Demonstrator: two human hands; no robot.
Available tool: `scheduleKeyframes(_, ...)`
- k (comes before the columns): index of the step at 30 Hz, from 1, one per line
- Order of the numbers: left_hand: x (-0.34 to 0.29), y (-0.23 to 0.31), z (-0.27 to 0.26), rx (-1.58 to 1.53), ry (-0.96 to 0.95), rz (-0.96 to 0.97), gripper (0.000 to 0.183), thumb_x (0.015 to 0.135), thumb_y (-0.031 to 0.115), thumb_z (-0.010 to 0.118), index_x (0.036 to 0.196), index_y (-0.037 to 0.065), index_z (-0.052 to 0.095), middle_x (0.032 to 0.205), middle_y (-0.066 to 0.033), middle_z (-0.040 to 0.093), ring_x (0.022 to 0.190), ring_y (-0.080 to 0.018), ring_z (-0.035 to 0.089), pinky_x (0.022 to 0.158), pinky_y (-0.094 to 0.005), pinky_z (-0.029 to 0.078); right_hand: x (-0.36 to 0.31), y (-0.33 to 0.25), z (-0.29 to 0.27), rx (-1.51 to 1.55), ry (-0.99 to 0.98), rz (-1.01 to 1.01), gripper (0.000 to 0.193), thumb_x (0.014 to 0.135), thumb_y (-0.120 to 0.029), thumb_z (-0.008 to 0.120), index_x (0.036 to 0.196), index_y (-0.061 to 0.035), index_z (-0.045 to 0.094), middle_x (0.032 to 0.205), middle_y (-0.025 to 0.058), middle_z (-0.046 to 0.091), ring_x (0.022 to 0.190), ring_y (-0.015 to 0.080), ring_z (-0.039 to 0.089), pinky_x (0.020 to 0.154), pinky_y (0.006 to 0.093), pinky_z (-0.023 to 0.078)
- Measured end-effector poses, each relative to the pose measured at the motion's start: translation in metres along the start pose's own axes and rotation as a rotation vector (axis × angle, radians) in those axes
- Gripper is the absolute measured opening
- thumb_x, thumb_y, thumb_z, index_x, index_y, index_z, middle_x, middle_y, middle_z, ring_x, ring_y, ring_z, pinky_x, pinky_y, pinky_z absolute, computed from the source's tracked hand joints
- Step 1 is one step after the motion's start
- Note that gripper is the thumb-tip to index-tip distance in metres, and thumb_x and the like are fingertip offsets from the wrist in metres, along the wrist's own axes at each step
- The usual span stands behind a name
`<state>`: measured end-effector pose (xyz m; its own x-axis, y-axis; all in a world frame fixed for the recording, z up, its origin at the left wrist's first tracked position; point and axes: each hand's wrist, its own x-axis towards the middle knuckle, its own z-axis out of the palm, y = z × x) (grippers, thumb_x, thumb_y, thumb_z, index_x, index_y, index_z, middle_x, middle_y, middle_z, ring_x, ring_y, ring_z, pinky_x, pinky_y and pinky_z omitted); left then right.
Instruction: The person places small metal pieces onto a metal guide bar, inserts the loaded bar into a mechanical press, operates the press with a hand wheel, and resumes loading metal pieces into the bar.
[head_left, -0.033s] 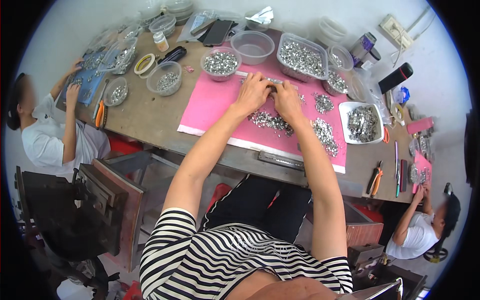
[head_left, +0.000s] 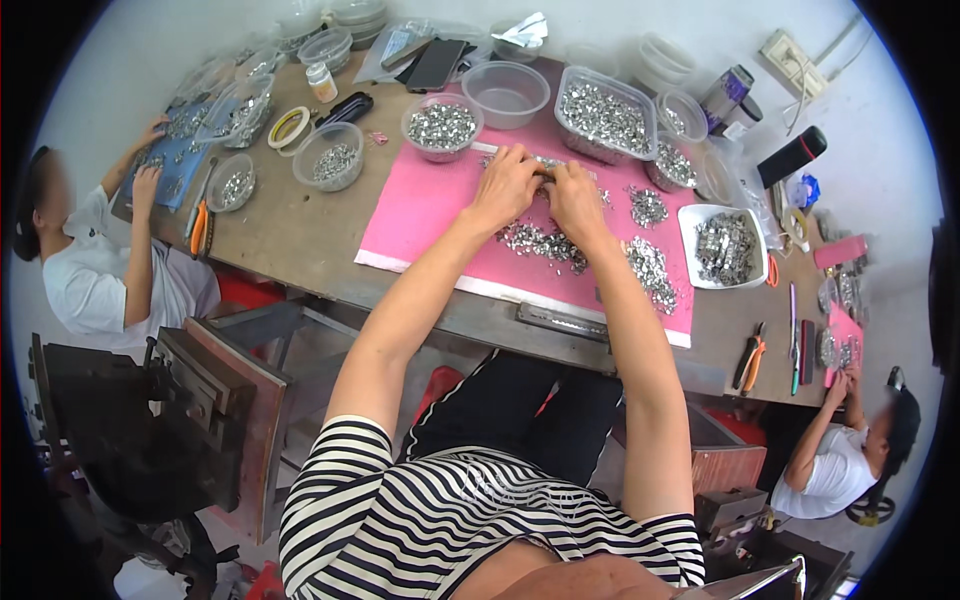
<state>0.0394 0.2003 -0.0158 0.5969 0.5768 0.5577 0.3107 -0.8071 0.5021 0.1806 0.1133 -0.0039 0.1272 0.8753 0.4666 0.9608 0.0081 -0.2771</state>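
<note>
My left hand and my right hand meet over the pink cloth. Their fingers are bent and pinched together at the fingertips, around something small that I cannot make out. A loose heap of small silvery metal pieces lies just below my hands, partly behind my right wrist. Two more heaps are to the right: a small metal pile and a longer metal pile beside my right forearm. Beyond my fingers, more metal bits are partly hidden.
Clear tubs of metal pieces, among them a round tub and a square tub, stand behind the cloth near an unfilled bowl. At right are a white dish and orange-handled pliers. Co-workers sit at both sides; one wears a white shirt.
</note>
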Motion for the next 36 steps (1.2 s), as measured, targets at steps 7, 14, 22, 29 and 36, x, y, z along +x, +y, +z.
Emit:
scheduleKeyframes(7,-0.002,-0.012,0.003,-0.198,0.187,-0.027,0.014,0.086,0.006,0.072,0.100,0.003,0.073,0.092,-0.0132,0.067,0.083,-0.0312,0.067,0.075,-0.0398,0.054,-0.002,0.005,-0.013,0.215,0.075,0.014,0.008,0.089,-0.009,0.066,0.091,-0.0019,0.070,0.091,0.0177,0.067,0.085,0.0392,0.067,0.076,0.0488,0.054)
scheduleKeyframes(14,-0.027,0.051,-0.034,-0.497,-0.049,-0.061,0.010,0.087,0.008,0.069,0.094,0.002,0.073,0.087,-0.0143,0.069,0.082,-0.0318,0.068,0.075,-0.0403,0.054,-0.068,-0.024,-0.105,0.414,-0.201,0.226,0.011,0.086,-0.008,0.070,0.091,0.0018,0.070,0.086,0.0168,0.069,0.073,0.0316,0.067,0.068,0.0394,0.052)
scheduleKeyframes(22,-0.086,0.083,-0.020,-0.515,-0.234,0.088,0.021,0.088,-0.002,0.067,0.109,0.001,0.069,0.097,-0.0116,0.069,0.082,-0.0242,0.069,0.072,-0.0351,0.055,-0.142,-0.016,-0.106,0.347,-0.122,0.161,0.011,0.087,-0.003,0.071,0.098,-0.0035,0.071,0.083,0.0131,0.062,0.077,0.0318,0.064,0.071,0.0403,0.051)
scheduleKeyframes(29,-0.097,0.090,-0.050,-0.502,-0.244,-0.009,0.023,0.090,-0.002,0.062,0.111,0.002,0.069,0.102,-0.0143,0.069,0.090,-0.0287,0.070,0.079,-0.0370,0.055,-0.149,-0.012,-0.108,0.334,-0.083,0.236,0.011,0.090,-0.005,0.069,0.100,-0.0036,0.074,0.085,0.0129,0.063,0.075,0.0298,0.064,0.070,0.0392,0.050)
scheduleKeyframes(36,-0.100,0.086,-0.051,-0.267,-0.217,-0.061,0.010,0.088,0.016,0.070,0.093,0.007,0.074,0.090,-0.0077,0.068,0.086,-0.0263,0.063,0.078,-0.0406,0.045,-0.150,-0.008,-0.100,0.129,0.006,0.001,0.011,0.086,-0.003,0.073,0.096,-0.0030,0.073,0.084,0.0127,0.063,0.076,0.0299,0.064,0.070,0.0396,0.051)
